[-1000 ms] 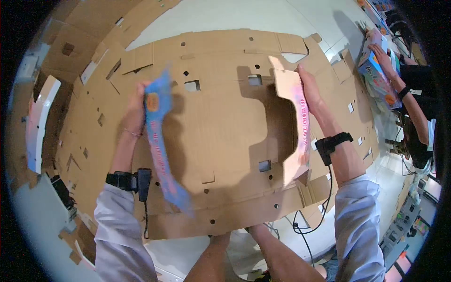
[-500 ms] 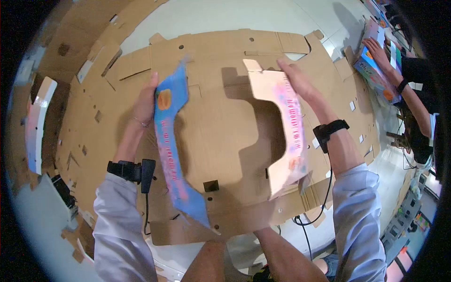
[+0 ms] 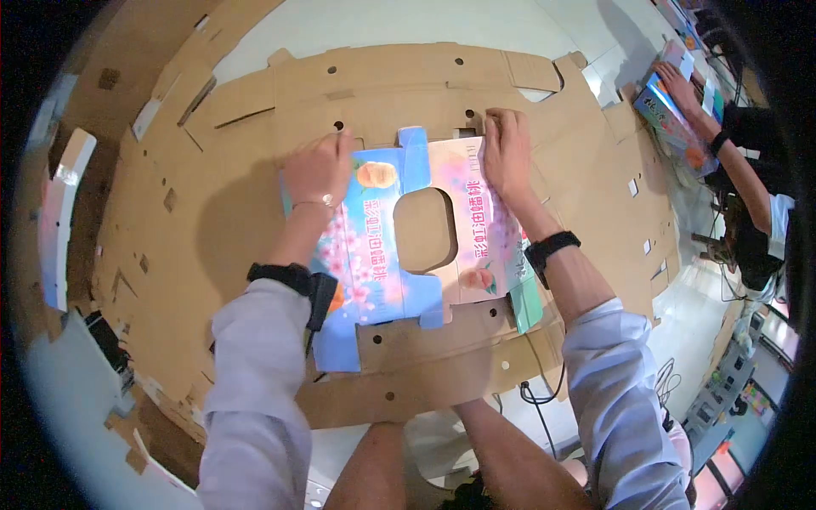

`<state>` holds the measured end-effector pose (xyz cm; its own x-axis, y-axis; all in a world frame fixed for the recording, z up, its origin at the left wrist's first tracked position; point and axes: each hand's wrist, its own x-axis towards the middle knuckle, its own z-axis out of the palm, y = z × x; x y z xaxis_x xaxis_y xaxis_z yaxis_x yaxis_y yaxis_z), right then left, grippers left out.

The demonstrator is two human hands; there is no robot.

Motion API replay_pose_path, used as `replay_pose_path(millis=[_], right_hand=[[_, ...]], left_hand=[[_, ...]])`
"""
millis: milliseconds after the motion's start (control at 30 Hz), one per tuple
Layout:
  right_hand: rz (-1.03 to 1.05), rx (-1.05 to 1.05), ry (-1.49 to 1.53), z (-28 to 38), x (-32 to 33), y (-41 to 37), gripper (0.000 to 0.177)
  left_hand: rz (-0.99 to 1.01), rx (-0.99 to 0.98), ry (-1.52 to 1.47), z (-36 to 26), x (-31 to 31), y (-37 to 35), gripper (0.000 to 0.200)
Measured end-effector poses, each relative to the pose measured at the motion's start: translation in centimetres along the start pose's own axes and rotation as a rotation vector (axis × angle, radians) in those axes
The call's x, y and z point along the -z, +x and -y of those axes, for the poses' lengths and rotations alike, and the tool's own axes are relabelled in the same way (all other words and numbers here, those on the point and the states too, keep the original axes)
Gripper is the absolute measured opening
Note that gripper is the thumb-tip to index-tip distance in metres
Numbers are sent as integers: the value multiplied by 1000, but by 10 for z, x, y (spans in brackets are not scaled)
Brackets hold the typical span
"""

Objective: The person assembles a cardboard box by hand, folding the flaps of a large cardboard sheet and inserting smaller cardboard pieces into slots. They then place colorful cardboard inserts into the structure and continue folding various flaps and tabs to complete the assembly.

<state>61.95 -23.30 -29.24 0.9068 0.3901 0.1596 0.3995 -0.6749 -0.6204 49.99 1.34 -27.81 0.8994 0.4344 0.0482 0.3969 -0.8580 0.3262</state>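
In the head view a printed cardboard fruit box (image 3: 389,293) lies in front of me, its blue left panel and pink right panel meeting around a rounded opening. Brown board shows through that opening. My left hand (image 3: 319,174) is closed over the upper left edge of the blue panel, fingers curled. At the upper right edge of the pink panel, my right hand (image 3: 507,157) is bent over the side, fingertips partly hidden. A blue flap (image 3: 338,347) sticks out at the lower left, and a green flap (image 3: 527,308) at the lower right.
A large brown cardboard sheet (image 3: 246,170) with holes and slits lies under the box. Another printed carton piece (image 3: 66,217) stands at the far left. On the right, another person's hand (image 3: 677,85) rests on a similar box (image 3: 663,115). A black cable (image 3: 544,433) hangs near my legs.
The blue and pink panels were apart and raised; now they lie flat and meet in the middle. Both my hands have moved inward, with fingers curled over the edges.
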Motion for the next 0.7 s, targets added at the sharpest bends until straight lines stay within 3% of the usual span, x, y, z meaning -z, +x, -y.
replay_pose_path(millis=[67,100,200,300,400,500,700], right_hand=[[9,257,-76,7,10,-22,32],[147,278,-86,8,10,-35,45],[84,208,-271,25,3,-70,57],[140,154,-357,27,-7,-79,63],[127,151,-367,19,-10,-74,64],[153,146,-387,24,-8,-76,64],[178,176,-412,36,-4,-80,69]], left_hand=[[-49,-60,-4,-2,-6,-1,42],[-72,-95,-3,-1,-7,-2,40],[-89,-132,91,0,-6,-1,27],[42,-70,92,-11,6,-6,25],[-28,-305,47,-4,-2,-32,46],[110,-230,181,-18,17,-74,66],[168,-209,264,-25,14,-92,69]])
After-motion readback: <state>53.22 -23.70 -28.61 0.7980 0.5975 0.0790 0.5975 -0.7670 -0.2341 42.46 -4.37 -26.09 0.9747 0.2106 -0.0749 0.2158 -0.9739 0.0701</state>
